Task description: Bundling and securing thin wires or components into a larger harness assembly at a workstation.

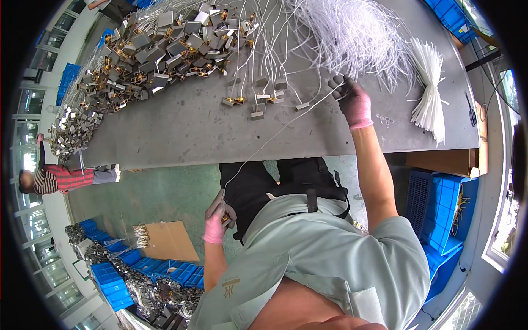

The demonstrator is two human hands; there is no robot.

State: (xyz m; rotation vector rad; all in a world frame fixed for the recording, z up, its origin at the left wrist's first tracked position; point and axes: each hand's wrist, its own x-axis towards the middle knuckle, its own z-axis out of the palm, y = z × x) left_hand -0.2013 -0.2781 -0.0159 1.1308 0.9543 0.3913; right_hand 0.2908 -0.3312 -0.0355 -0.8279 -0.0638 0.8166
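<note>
Wire [275, 137], thin and white, ran taut from the grey table [181, 132] down past its near edge, stretched between both gloved hands. The right hand [352, 102] pinched it on the tabletop beside the loose white bundle [352, 33], fingers closed on the strand. The left hand [218, 217] gripped its lower end with a small brass piece, held low, probably to draw it straight. Metal parts [159, 49] crowded the far left; bare table lay between. Cut strands [429, 93] sat near the right edge.
</note>
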